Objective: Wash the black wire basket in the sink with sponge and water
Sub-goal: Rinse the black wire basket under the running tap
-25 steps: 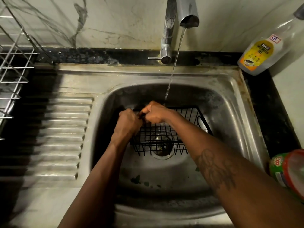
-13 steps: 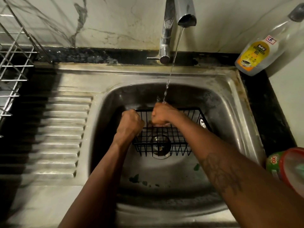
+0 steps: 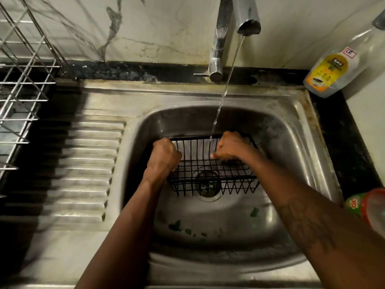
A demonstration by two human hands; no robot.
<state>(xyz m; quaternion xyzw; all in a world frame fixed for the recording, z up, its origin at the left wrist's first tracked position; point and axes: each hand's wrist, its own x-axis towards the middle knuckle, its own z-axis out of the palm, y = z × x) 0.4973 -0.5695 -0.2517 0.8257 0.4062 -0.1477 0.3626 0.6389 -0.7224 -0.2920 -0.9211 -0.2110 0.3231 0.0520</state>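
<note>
In the sink (image 3: 291,130), basket (image 3: 210,171) lengthwise left-to-right

At 12 o'clock a chrome tap (image 3: 218,46) stood on the black desk (image 3: 343,134), against a white marble wall (image 3: 158,30) with grey veins. At 2 o'clock 1 clear bottle (image 3: 333,71) with a yellow label stood on the desk, its grey cap at the frame edge. At 9 o'clock a silver wire dish rack (image 3: 27,83) ran off the left edge. At 4 o'clock a container (image 3: 354,204) with a green label and a red rim showed only in part, blurred.
</note>
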